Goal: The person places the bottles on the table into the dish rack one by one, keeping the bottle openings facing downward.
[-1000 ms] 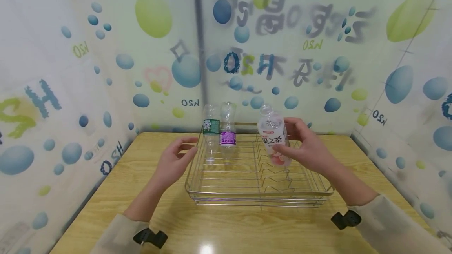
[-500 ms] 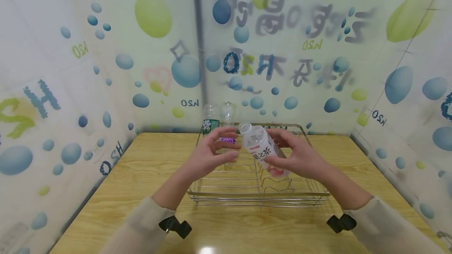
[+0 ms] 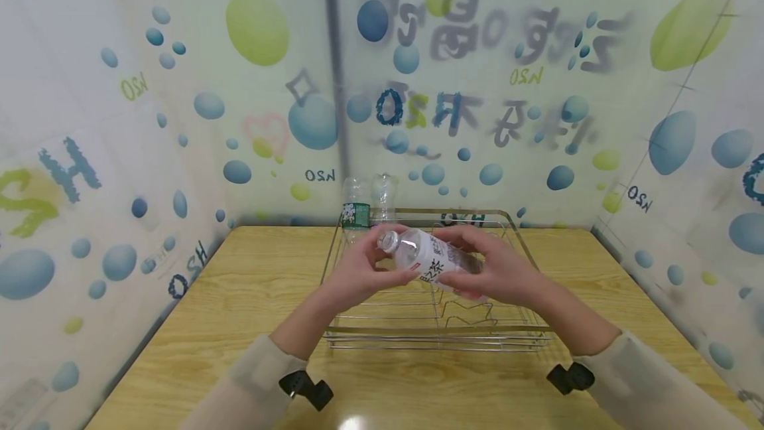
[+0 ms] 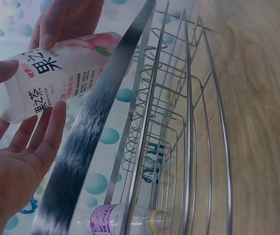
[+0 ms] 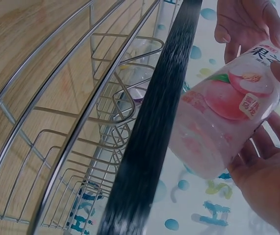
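A clear plastic bottle (image 3: 436, 259) with a white label and peach pictures lies tilted between both hands, over the wire dish rack (image 3: 438, 330). Its capless mouth points left, toward the left hand. My right hand (image 3: 501, 269) grips the lower body, thumb in front and fingers behind. Around the shoulder, the thumb and fingers of my left hand (image 3: 358, 274) hold the other end. In the right wrist view the peach bottle's base (image 5: 198, 147) faces the camera. Two more empty bottles stand in the rack's left side: one green-labelled (image 3: 356, 214), one purple-labelled (image 4: 103, 219), partly hidden behind the left hand in the head view.
The rack stands on a wooden table (image 3: 197, 324), with wavy wire dividers (image 3: 468, 310) in its right part. A patterned curtain (image 3: 507, 151) closes off the back and sides. Raised metal rims run round the rack.
My left hand has moved right and taken hold of the peach bottle's upper end. The right hand has tipped the bottle from nearly upright to lying leftward, and lowered it slightly.
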`<state>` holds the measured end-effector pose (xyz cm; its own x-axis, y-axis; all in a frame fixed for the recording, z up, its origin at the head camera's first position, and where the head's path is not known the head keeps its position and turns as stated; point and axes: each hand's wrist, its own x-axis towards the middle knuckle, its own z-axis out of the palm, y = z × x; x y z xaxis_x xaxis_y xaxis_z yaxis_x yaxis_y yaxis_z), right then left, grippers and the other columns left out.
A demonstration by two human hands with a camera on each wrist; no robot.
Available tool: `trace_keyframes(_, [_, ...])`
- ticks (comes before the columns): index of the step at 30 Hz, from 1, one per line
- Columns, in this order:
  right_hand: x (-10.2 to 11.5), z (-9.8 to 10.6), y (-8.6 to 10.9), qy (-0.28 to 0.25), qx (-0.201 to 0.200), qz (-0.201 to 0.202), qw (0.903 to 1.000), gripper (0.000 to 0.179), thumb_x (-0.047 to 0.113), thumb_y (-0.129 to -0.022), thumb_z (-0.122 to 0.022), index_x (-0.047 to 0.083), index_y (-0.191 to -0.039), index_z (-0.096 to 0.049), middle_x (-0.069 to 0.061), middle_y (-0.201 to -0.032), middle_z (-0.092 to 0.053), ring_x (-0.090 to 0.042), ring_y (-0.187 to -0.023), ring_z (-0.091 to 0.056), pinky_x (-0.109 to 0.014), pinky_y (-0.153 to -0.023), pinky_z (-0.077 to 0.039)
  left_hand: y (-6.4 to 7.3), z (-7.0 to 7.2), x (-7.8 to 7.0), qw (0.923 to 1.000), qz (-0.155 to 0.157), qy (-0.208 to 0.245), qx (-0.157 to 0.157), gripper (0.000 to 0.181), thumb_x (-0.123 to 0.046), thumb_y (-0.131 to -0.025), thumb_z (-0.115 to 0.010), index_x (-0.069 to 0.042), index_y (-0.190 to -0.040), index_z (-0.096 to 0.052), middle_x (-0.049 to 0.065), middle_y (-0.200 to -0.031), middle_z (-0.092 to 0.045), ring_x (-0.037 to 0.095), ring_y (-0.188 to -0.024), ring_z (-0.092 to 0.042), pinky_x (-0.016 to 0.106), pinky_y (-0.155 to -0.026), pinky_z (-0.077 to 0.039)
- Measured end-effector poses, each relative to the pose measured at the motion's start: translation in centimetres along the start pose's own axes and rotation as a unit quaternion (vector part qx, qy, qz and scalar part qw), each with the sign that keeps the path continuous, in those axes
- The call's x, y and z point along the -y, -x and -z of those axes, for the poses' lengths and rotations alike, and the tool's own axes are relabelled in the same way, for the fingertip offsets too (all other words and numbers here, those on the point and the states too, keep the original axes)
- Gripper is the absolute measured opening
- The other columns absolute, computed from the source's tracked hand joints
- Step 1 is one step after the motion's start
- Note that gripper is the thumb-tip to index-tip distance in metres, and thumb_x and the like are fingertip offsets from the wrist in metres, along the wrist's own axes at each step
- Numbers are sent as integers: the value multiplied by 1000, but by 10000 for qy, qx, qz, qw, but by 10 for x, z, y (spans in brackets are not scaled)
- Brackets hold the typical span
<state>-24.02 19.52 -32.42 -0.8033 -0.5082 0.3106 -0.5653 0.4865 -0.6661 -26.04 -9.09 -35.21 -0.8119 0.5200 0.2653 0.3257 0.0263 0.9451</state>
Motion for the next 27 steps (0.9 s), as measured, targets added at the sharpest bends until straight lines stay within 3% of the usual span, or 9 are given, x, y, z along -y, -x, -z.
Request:
trace_keyframes(5, [-6,4,3,-66,-104,-70,9999,67,21,-95,-89,12,-153,-59,-12,-151,-62,-35,-131,-65,-32,-96,-61,5,3,7,9983,169,552,-52,71,0,-93,-84,-17,-152,-48,17,-152,-54,28,-119,-71,36,-91,-68])
trace_keyframes(11, [-16,11,10,-24,-233,-390,9990,72,28,-95,-90,13,-156,-55,-11,-159,-58,-40,-143,-59,-56,-111,-55,15,13,14,9951,358,889,-241,75,3,-93,-82,-19,-155,-46,18,-156,-49,29,-121,-71,40,-95,-67])
trace_keyframes(13, [-19,12,12,-49,-227,-418,9989,72,27,-95,-89,13,-157,-54,-12,-159,-57,-42,-144,-59,-58,-111,-55,18,17,15,9942,375,964,-294,75,3,-93,-81,-19,-155,-45,19,-154,-51,28,-120,-72,39,-95,-67])
trace_keyframes(17, [-23,13,15,-87,-220,-374,9990,67,23,-97,-87,14,-155,-55,-12,-155,-56,-41,-139,-62,-54,-108,-56,21,21,17,9943,326,966,-323,74,1,-94,-82,-17,-155,-45,21,-154,-52,27,-120,-74,39,-95,-67])
trace_keyframes(22, [-23,14,16,-171,-252,-336,9990,63,21,-97,-87,14,-153,-57,-13,-151,-56,-38,-130,-66,-37,-100,-60,22,23,16,9954,292,854,-309,72,0,-94,-82,-16,-155,-46,21,-156,-50,28,-122,-72,38,-94,-68])
trace_keyframes(27, [-24,16,16,-196,-391,-131,9990,63,14,-97,-86,12,-153,-57,-16,-151,-52,-36,-123,-68,-25,-92,-62,22,26,14,9984,18,228,-516,69,-3,-95,-83,-17,-155,-52,18,-157,-56,29,-128,-69,39,-96,-67])
